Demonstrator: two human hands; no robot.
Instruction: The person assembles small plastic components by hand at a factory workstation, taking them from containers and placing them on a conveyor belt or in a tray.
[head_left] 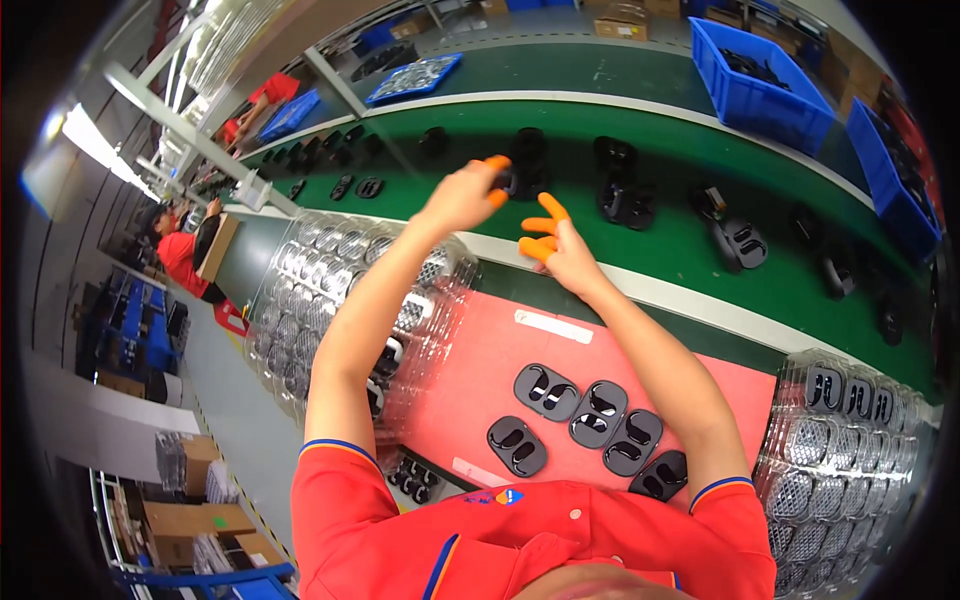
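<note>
- The left hand reaches past the table's far edge, its bare thumb-and-finger curve bent around the left side of a black part; whether the fingers press on it, I cannot tell.
- That black part, dark and rounded, lies on the smooth green belt beyond the table's far edge.
- The right hand hangs near the belt's near edge, fingers spread and holding nothing, tipped with snug orange covers.
- On the matte pink table, four grey cases with rounded corners and glossy black oblong insets slant towards the near right corner; a fifth case lies apart to their left, closer to the near edge.
- Stacked clear plastic trays, shiny and moulded into pockets, stand along the table's left edge; similar trays stand along its right edge.
</note>
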